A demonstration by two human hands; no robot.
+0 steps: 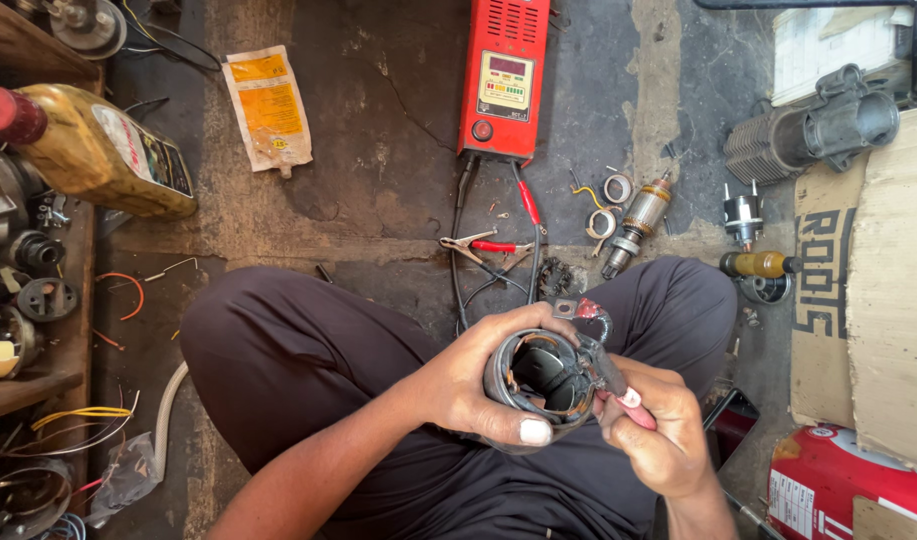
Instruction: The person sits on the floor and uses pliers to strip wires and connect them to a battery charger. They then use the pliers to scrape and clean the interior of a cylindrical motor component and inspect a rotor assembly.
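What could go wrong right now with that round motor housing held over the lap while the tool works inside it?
1. The left hand alone cups the motor housing in mid-air; a hard push might twist it loose.
2. The right hand drives a pink-handled tool toward the left thumb; a slip may jab it.
3. Loosened bits may drop among the small parts on the floor.
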